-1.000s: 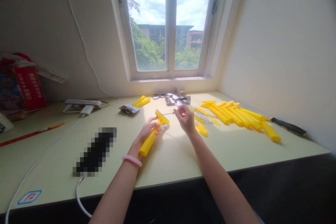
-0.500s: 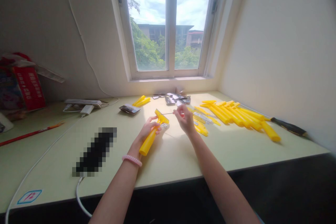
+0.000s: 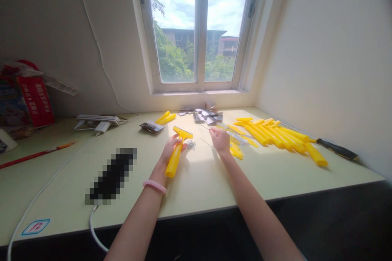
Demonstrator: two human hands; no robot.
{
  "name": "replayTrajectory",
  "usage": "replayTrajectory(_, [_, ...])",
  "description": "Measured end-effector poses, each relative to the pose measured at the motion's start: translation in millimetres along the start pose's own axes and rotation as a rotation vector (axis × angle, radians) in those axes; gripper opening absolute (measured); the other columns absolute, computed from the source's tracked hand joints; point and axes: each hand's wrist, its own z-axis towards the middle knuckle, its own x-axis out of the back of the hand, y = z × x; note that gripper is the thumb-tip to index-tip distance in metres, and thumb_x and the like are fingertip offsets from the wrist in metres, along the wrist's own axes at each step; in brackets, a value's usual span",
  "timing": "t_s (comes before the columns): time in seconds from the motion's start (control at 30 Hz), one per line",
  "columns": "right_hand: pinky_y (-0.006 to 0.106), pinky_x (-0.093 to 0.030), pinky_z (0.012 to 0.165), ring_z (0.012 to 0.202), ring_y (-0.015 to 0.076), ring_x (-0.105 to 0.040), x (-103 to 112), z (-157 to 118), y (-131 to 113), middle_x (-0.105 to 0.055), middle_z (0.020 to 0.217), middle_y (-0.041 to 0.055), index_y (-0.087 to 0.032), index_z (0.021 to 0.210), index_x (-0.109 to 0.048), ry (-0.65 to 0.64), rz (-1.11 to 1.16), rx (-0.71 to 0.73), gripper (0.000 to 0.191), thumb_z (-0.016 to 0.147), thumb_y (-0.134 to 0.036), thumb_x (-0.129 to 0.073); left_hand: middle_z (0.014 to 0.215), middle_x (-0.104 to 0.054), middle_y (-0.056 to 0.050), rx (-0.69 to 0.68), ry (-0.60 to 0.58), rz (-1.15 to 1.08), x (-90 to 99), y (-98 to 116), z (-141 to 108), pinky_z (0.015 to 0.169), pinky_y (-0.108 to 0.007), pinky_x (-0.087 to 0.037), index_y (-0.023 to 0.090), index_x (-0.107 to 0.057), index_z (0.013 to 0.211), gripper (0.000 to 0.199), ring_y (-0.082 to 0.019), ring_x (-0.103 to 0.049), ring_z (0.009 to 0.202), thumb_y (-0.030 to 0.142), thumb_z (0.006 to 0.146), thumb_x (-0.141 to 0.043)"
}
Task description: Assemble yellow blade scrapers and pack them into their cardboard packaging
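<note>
At the near left corner of the table [image 3: 196,200], a blue-bordered label [image 3: 36,226] is fixed to the surface; farther in lies a dark, pixelated object [image 3: 112,176] with a white cable at its near end. A pink coiled band [image 3: 155,186] encircles the left wrist.

The left hand [image 3: 167,151] is curled around a yellow scraper [image 3: 174,162], gripping it near the neck over the middle of the table. The scraper's long axis runs from near to far, leaning slightly right: the handle's butt faces the person, the head points toward the window [image 3: 199,28], and the head's bar lies crosswise, its right end somewhat nearer.

Just right of the scraper is a small heap of metal pieces [image 3: 191,145]. The right hand [image 3: 221,142] is closed into a loose fist on a thin metal shaft [image 3: 204,127], which points left and slightly away, apart from the scraper; its grip end is hidden by the fingers. Beside this hand lie flat yellow pieces [image 3: 236,151]; to their right, a slanting row of yellow handles [image 3: 275,134]. Farther off are dark packets [image 3: 208,116], below the window.
</note>
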Motion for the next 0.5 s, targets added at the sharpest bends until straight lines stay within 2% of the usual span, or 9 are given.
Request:
replayTrajectory(0.13, [0.028, -0.038, 0.053, 0.057, 0.0192, -0.056, -6, -8, 12, -0.059, 0.054, 0.0066, -0.02, 0.056, -0.062, -0.126, -0.287, -0.061, 0.019, 0.072, -0.024, -0.052, 0.085, -0.061, -0.007, 0.065, 0.041, -0.083, -6.3, 3, -4, 0.057, -0.024, -0.051, 0.015, -0.05, 0.097, 0.027, -0.015, -0.062, 0.069, 0.01, 0.071, -0.052])
replayTrajectory(0.2, [0.03, -0.038, 0.055, 0.063, 0.0216, -0.057, -6, -13, 12, -0.059, 0.058, 0.0092, -0.019, 0.054, -0.06, -0.212, -0.419, -0.089, 0.019, 0.071, -0.02, -0.052, 0.087, -0.062, -0.008, 0.063, 0.028, -0.102, -10.5, 6, -7, 0.056, -0.023, -0.051, 0.013, -0.05, 0.095, 0.024, -0.015, -0.062, 0.069, 0.01, 0.071, -0.051])
replayTrajectory(0.37, [0.042, -0.039, 0.071, 0.091, 0.0318, -0.052, -12, -20, 6, -0.06, 0.087, 0.0186, -0.016, 0.067, -0.063, -0.231, -0.553, -0.056, 0.011, 0.069, -0.018, -0.053, 0.083, -0.064, -0.012, 0.107, -0.078, -0.075, -13.8, 9, -11, 0.047, -0.021, -0.046, 0.01, -0.048, 0.093, 0.018, -0.011, -0.057, 0.055, 0.015, 0.076, -0.044])
replayTrajectory(0.5, [0.045, -0.038, 0.078, 0.097, 0.0319, -0.049, -29, -9, 14, -0.059, 0.096, 0.016, -0.019, 0.085, -0.064, -0.233, -0.391, -0.072, 0.02, 0.069, -0.022, -0.053, 0.082, -0.064, -0.011, 0.069, -0.073, -0.058, -11.6, 7, -10, 0.044, -0.019, -0.043, 0.015, -0.042, 0.095, 0.022, -0.01, -0.053, 0.049, 0.013, 0.073, -0.047])
